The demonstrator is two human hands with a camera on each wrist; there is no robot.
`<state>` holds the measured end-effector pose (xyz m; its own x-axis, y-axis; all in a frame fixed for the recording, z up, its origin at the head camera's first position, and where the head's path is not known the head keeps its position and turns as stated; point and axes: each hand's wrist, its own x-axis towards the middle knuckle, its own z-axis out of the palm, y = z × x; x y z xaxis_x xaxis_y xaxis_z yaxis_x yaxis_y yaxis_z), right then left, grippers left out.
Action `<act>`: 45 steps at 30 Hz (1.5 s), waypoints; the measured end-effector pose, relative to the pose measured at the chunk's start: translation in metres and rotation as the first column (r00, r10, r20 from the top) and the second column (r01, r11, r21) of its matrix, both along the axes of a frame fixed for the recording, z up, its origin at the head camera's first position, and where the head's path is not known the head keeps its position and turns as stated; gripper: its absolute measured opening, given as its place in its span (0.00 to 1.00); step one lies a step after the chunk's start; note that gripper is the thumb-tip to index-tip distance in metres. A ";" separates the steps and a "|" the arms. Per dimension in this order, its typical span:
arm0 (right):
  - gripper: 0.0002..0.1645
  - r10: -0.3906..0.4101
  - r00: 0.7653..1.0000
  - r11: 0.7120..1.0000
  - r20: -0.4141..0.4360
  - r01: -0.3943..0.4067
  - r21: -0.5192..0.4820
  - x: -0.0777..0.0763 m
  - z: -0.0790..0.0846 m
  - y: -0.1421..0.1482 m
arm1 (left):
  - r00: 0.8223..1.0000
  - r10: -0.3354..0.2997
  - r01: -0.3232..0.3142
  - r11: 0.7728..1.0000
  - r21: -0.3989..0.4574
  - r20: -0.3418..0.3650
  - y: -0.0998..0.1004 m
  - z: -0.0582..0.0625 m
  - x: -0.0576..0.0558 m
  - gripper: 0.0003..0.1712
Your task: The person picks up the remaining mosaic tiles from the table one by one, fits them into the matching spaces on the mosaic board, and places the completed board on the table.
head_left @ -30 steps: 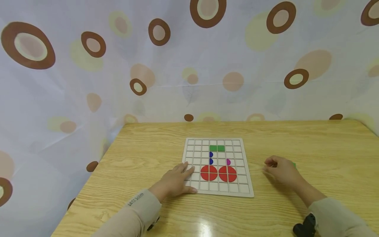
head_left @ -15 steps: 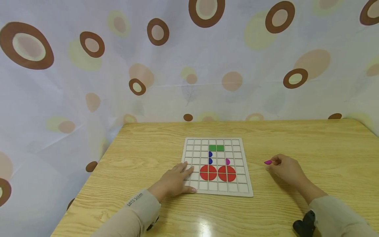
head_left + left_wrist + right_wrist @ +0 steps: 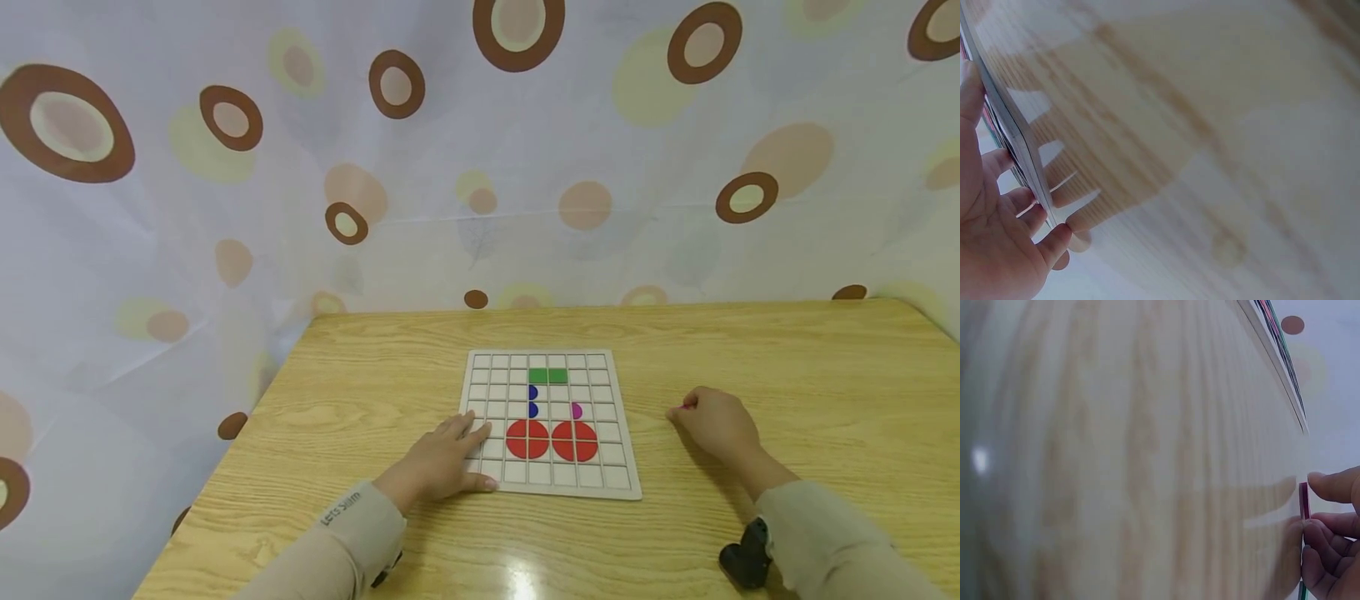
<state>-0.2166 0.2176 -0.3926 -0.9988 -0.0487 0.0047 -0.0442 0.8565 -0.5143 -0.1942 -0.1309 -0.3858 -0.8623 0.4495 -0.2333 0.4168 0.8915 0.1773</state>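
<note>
A white square grid board (image 3: 558, 493) lies on the table, carrying red quarter-circles (image 3: 528, 439) grouped into two discs, two green squares (image 3: 548, 376), two blue half-circles (image 3: 533, 409) and a magenta half-circle (image 3: 577, 411). My left hand (image 3: 442, 462) rests with spread fingers on the board's left edge; the left wrist view shows its fingertips against the board's side. To the right of the board, my right hand (image 3: 716, 425) pinches another magenta half-circle (image 3: 1305, 500) close to the tabletop. In the head view the fingers hide most of that piece.
A green piece (image 3: 1302, 590) lies beneath the right hand's fingers in the right wrist view. The wooden table (image 3: 360, 375) reaches back to a patterned cloth (image 3: 420, 250). A black device (image 3: 746, 557) sits at the right wrist.
The right hand has turned, and its fingers now cover most of the magenta half-circle that showed at its fingertips half a second ago. The left hand and board stay in place.
</note>
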 end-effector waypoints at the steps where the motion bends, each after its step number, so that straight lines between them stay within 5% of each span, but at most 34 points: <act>1: 0.19 -0.011 1.000 1.000 0.014 0.010 0.003 0.000 0.000 0.000 | 1.000 0.000 0.000 1.000 0.002 0.003 0.000 0.000 0.000 0.45; 17: 0.13 -0.050 0.999 0.998 -0.010 0.050 -0.035 -0.001 0.000 -0.001 | 1.000 -0.010 0.010 1.000 -0.011 -0.017 0.000 -0.003 -0.001 0.45; 31: 0.07 -0.031 0.992 0.993 -0.122 0.017 -0.119 -0.003 -0.002 -0.006 | 1.000 -0.005 0.004 1.000 -0.015 -0.014 -0.001 -0.002 -0.001 0.45; 45: 0.06 0.033 0.990 0.980 -0.140 -0.060 -0.190 -0.005 0.002 -0.024 | 1.000 -0.012 0.012 1.000 -0.012 -0.007 0.000 -0.002 -0.001 0.45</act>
<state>-0.2220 0.1935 -0.3910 -0.9849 -0.0799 0.1533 -0.1619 0.7367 -0.6565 -0.1953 -0.1312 -0.3876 -0.8583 0.4574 -0.2325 0.4291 0.8883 0.1635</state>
